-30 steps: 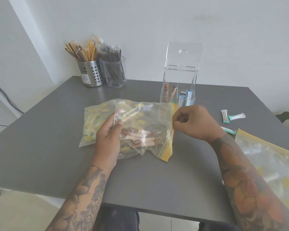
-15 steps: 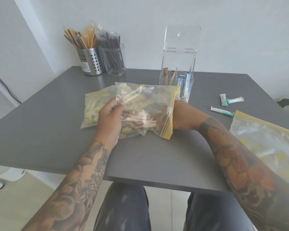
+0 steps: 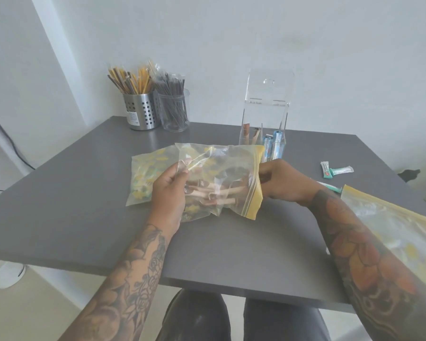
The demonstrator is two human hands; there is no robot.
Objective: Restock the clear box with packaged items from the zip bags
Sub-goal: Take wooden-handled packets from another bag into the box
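Mid-retrieval: left hand (image 3: 169, 193) pinching zip bag (image 3: 221, 183), right hand (image 3: 278, 180) inside mouth, fingers hidden, probably grabbing packets (image 3: 221, 193). Next: withdraw, drop into clear box (image 3: 263, 134).

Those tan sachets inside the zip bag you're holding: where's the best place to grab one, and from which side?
Judging by their pose, take a tan sachet by its right end, coming in from the right through the yellow zip mouth. They lie roughly lengthwise with ends toward that opening. The left hand pinches the zip bag wall, and the right hand is already at the mouth.
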